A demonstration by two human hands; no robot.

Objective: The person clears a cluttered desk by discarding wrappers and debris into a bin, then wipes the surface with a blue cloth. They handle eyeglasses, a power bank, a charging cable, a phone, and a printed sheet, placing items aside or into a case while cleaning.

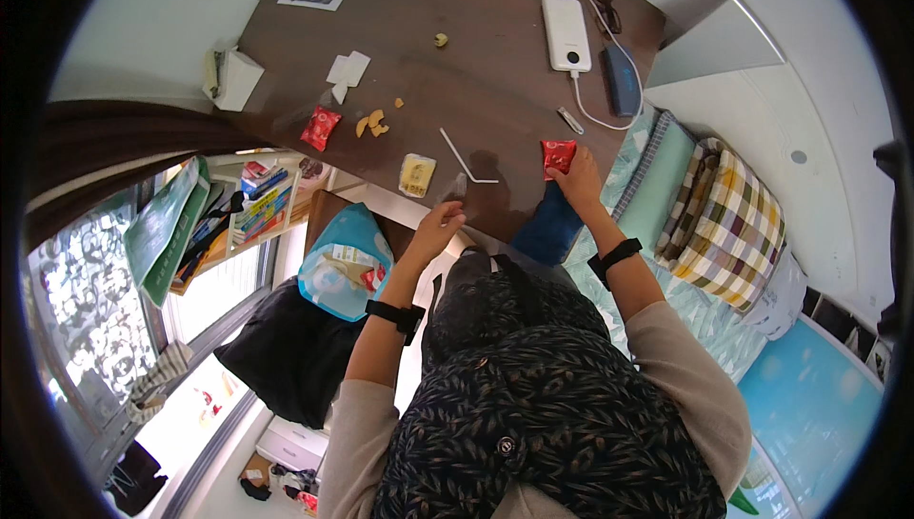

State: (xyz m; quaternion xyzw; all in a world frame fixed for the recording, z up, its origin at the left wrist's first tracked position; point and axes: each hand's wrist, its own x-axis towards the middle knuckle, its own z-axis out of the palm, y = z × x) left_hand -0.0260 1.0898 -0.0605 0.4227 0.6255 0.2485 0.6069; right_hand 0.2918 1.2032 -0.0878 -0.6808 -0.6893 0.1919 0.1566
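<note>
At the table's near right, my right hand [577,180] has its fingers on a small red packet [558,155] and grips its edge. My left hand [438,228] hovers at the table's front edge with fingertips pinched together. A thin clear plastic wrapper [455,187] shows just beyond those fingertips and seems held by them. Between the hands lies a bent white straw [466,159]. A pale yellow packet [417,175] rests left of the straw. Farther left are another red packet [321,128] and broken cookie pieces [373,124].
White paper scraps [348,71] and a yellowish cookie [441,40] lie farther back on the brown table [476,81]. At right are a white power bank [567,33] with its cable, a dark blue case [621,81], glasses [605,7] and nail clippers [570,120]. A blue-lined bin [328,295] stands below left.
</note>
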